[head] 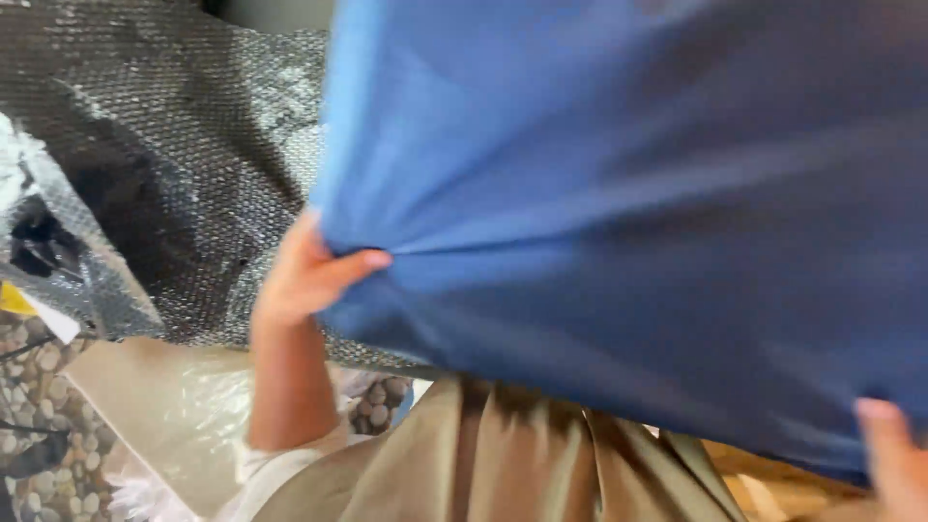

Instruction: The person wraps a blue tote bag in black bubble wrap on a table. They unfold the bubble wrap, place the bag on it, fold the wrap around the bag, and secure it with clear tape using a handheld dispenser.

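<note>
So the big blue cloth (619, 222) fills most of the right and centre of the frame, held up in the air. The left hand (309, 275) pinches its left edge, thumb pressed over the fabric with the fingers tucked behind, and you can see creases fanning out from that spot. The right hand (894, 464) is at the bottom right corner, only partly in frame; a finger lies over the lower edge, but I can't tell how firmly it grips.

My guess: it's light, soft and floppy, maybe a bit slick, so edges or corners are the places to grab. Behind it, upper left, there's a sheet of bubble wrap (193, 145), and tan fabric (483, 464) along the bottom.
</note>
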